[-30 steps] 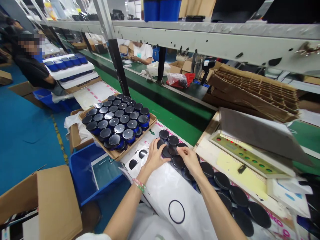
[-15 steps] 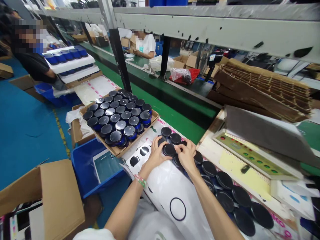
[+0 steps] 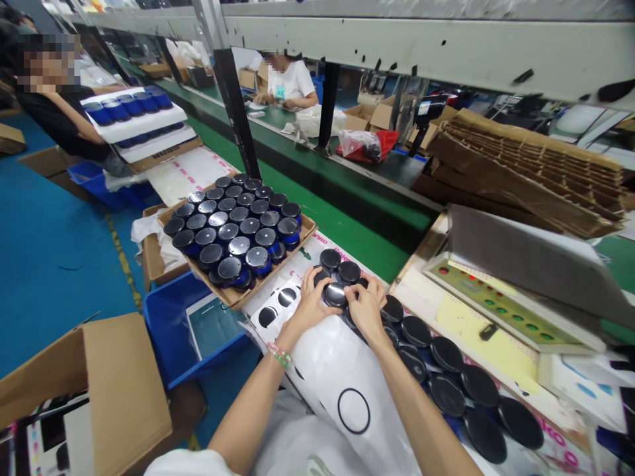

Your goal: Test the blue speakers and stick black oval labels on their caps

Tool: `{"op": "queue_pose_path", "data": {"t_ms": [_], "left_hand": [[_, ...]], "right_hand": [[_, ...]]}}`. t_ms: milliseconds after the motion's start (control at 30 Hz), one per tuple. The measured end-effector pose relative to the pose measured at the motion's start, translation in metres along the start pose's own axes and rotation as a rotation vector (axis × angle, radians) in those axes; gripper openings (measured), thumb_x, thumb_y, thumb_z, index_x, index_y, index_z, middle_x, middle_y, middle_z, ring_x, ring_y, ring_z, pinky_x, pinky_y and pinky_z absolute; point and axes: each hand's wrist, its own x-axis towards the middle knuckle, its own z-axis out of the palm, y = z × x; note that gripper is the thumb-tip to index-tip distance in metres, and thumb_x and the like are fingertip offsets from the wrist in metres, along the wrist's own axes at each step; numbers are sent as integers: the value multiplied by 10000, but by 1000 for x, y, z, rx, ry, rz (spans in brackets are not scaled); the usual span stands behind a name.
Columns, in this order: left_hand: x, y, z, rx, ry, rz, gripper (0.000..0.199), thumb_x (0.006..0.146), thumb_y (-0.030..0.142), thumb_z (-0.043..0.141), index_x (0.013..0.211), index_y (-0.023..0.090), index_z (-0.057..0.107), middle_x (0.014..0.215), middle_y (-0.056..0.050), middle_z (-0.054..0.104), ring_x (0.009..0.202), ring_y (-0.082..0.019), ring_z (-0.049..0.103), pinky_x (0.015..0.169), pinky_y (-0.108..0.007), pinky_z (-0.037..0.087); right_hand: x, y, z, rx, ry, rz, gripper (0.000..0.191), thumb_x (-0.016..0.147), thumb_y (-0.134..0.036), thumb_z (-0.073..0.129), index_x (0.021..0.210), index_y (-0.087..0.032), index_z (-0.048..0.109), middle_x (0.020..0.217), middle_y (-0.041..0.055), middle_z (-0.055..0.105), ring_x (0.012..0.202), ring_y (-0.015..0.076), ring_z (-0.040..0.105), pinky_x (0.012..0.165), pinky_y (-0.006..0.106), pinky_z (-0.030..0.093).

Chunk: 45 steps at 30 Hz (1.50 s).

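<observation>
My left hand (image 3: 311, 304) and my right hand (image 3: 366, 305) close in from both sides on a round black-topped piece (image 3: 335, 295), fingertips and thumbs at its rim. A bright reflection lies across its top. Just behind it stand more round black-topped pieces (image 3: 349, 271), and several others (image 3: 446, 354) run in rows along the bench to the right of my right arm. Near my left wrist lies a white sheet with round black stickers (image 3: 286, 297). Under my forearms is a white sheet with a black ring outline (image 3: 354, 410).
A cardboard tray (image 3: 233, 303) of blue black-topped pieces sits left of my hands. Below it are a blue bin (image 3: 169, 360) and an open cardboard box (image 3: 126, 390). A control panel (image 3: 496, 301) stands at right, beside a green conveyor (image 3: 337, 211). Two other people sit farther off.
The top of the piece between my hands was matte and now shines. My fingers have shifted only slightly. The person at left has raised a hand towards the head.
</observation>
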Motion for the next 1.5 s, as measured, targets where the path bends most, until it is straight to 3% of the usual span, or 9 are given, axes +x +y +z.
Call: {"op": "queue_pose_path", "data": {"t_ms": [433, 700, 1200, 1500], "left_hand": [[1, 1, 1, 6, 20, 7, 570, 643, 378, 781, 1118, 246, 495, 1393, -106, 250, 1374, -345, 136, 1104, -542, 206], [1, 1, 1, 27, 34, 21, 590, 622, 335, 796, 1125, 248, 500, 1388, -112, 274, 1369, -356, 148, 1092, -560, 217], [0, 2, 1, 45, 30, 23, 580, 638, 312, 784, 1132, 246, 489, 1398, -115, 263, 1374, -348, 139, 1095, -550, 209], [0, 2, 0, 43, 29, 48, 553, 675, 386, 751, 1137, 226, 492, 1390, -121, 251, 1371, -334, 136, 1109, -519, 191]], "right_hand": [[-9, -1, 2, -135, 140, -168, 196, 848, -278, 471, 731, -178, 593, 1194, 141, 474, 1170, 303, 362, 935, 505, 302], [-12, -3, 2, -193, 172, -225, 181, 867, -249, 439, 773, -171, 572, 1176, 146, 472, 1156, 299, 365, 921, 495, 313], [-13, -3, 5, -232, 188, -249, 148, 859, -207, 433, 793, -168, 560, 1148, 142, 480, 1142, 292, 367, 919, 479, 317], [-14, -4, 4, -242, 192, -254, 159, 863, -205, 423, 821, -155, 567, 1124, 146, 473, 1125, 288, 372, 924, 466, 320]]}}
